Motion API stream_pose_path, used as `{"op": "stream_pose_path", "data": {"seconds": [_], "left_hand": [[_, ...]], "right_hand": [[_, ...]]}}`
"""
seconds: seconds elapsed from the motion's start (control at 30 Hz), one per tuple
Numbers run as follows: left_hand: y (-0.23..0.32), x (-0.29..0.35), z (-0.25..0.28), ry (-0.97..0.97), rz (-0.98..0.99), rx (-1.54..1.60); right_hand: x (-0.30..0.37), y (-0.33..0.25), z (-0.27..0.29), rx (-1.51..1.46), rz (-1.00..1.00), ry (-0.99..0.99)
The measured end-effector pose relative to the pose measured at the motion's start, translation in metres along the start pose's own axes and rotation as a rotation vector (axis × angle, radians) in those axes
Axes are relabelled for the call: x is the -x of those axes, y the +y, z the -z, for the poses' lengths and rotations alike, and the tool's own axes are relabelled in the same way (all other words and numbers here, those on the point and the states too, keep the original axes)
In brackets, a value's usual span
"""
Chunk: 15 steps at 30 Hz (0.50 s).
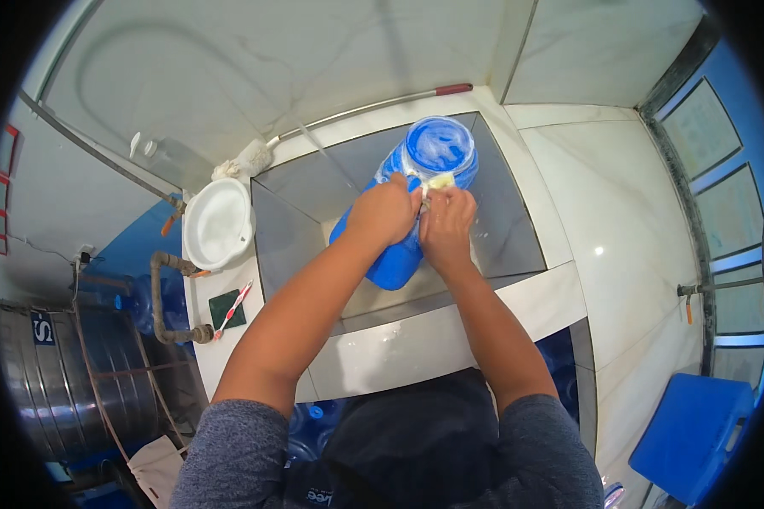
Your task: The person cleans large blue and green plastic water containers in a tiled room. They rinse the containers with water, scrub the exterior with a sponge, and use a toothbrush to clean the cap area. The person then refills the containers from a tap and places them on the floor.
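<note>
A blue round-lidded water container (396, 265) leans in the tiled basin, with white suds on its upper part and lid (440, 146). My left hand (385, 210) is closed at the container's near side, its fingers curled by a blue handle-like part. Right beside it, my right hand (447, 222) has its fingers bent together against a pale yellow sponge (440, 181) that touches the container just below the lid. The fingertips of both hands nearly meet, and what lies between them is partly hidden.
On the left ledge stand a white plastic basin (218, 225) and a green scouring pad (227, 310) with a red-and-white toothbrush (233, 309). A long-handled brush (365, 109) lies along the back ledge. Pipes (157, 297) rise at left; a blue case (690, 437) sits lower right.
</note>
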<state>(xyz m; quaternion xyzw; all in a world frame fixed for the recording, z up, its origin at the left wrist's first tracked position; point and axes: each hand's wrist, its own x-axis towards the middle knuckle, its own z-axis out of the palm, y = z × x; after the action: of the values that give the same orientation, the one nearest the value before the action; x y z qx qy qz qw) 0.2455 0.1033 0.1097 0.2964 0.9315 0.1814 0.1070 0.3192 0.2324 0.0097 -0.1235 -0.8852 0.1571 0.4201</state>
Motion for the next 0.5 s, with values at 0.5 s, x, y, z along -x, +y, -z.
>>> {"op": "stream_pose_path", "data": {"seconds": [0.5], "left_hand": [[-0.032, 0.042, 0.008, -0.084, -0.118, 0.054]], "right_hand": [[-0.104, 0.07, -0.004, -0.908, -0.559, -0.451]]}}
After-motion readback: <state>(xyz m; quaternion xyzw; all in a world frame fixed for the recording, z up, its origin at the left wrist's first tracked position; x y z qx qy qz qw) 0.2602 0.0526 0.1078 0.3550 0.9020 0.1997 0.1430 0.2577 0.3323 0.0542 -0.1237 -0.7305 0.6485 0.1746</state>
